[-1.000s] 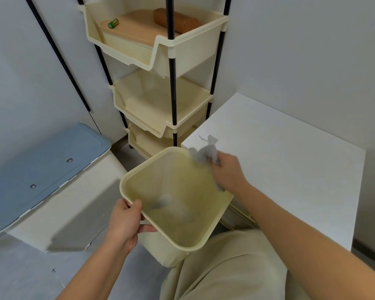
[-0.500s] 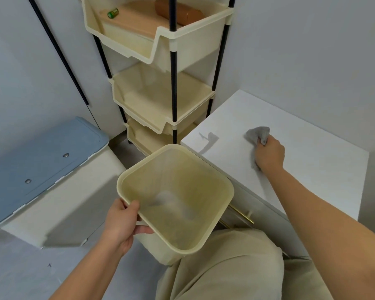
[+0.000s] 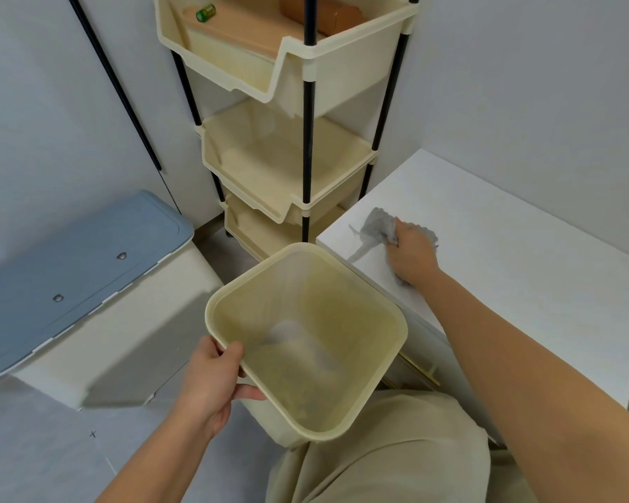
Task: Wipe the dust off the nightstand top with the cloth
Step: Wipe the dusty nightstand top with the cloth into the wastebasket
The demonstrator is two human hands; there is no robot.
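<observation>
The gray cloth [image 3: 380, 226] now lies nearer the front-left corner of the nightstand's white surface [image 3: 505, 255] than half a second ago. It is bunched in the right hand [image 3: 413, 257], whose fingers curl round it. The left hand [image 3: 213, 379] grips the rim of the cream bin [image 3: 360, 321], held just beside that corner, with pale gray fluff [image 3: 287, 330] inside. Behind, the rack's top tray [image 3: 342, 67] holds a brown roll [image 3: 327, 16].

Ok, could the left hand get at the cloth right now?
Probably not as is: the left hand holds the bin, and the cloth is held in the right hand on the nightstand top, past the bin.
</observation>
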